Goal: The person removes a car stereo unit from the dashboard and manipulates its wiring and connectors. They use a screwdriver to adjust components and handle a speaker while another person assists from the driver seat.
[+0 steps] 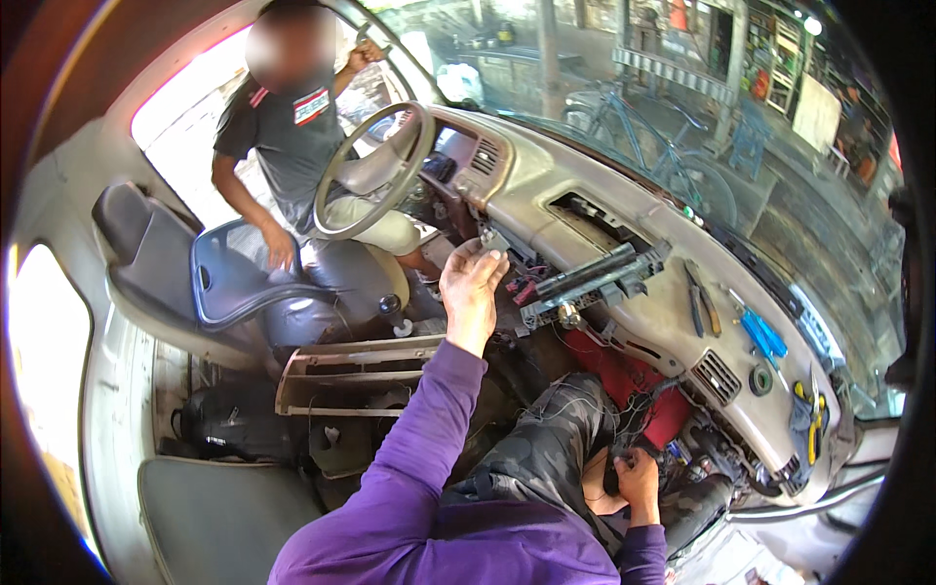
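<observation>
My left hand (471,277) is raised in front of the dashboard's middle. Its fingers pinch a small silvery piece (494,240), too small to name. Beside that hand, a long black slotted panel piece (595,276) juts from the dashboard, a shiny round part (568,314) below it. Low by my right knee, my right hand (639,476) is closed, with thumb and fingers together. What it grips is hidden among dark shapes. A tangle of thin black wires (639,409) hangs just above it, in front of a red surface (673,417).
Pliers (697,297), blue-handled tools (762,333), a black tape roll (760,380) and yellow-handled pliers (814,424) lie on the dashboard. Another person (292,127) stands by the steering wheel (375,174). A beige open-framed panel (341,366) and a gear lever (392,307) are to my left.
</observation>
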`<state>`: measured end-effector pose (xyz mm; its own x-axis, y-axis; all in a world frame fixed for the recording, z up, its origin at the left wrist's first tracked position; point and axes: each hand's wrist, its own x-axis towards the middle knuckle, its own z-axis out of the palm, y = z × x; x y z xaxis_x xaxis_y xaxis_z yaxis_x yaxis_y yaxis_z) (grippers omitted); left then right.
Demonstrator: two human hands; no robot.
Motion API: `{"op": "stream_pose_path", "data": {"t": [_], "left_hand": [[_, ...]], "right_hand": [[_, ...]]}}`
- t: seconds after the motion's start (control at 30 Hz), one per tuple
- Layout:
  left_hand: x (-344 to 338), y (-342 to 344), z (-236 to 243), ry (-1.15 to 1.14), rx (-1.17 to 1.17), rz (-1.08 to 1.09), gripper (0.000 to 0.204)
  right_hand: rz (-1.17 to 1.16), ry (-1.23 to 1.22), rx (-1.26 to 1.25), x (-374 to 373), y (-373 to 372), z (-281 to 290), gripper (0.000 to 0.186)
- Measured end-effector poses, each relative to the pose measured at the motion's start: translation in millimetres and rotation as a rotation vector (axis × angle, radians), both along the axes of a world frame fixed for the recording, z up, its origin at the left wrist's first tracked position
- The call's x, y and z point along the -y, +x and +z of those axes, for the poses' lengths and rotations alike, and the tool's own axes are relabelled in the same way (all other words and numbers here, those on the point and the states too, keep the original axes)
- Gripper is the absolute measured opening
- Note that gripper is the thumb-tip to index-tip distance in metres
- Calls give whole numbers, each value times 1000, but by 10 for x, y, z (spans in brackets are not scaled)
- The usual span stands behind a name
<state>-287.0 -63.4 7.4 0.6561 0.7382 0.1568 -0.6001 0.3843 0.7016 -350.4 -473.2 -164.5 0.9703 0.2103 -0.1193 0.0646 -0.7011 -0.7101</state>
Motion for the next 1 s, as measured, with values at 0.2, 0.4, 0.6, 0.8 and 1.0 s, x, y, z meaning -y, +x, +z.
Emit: {"op": "stream_pose_path", "data": {"t": [0.2,0.4,0.6,0.8,1.0], "left_hand": [[-530,28,-72,240,19,311,34],[-546,-33,71,284,-63,406,37],[-732,-22,-41,325,43,435,36],[-771,6,-124,296,177,429,45],[-909,-27,-267,321,189,294,59]], "right_hand": [[25,16,-31,13,27,-100,35],[50,4,39,74,26,-222,28],[28,5,10,1,-8,-131,31],[38,-32,67,96,33,-336,31],[22,-74,58,79,44,-362,30]]}}
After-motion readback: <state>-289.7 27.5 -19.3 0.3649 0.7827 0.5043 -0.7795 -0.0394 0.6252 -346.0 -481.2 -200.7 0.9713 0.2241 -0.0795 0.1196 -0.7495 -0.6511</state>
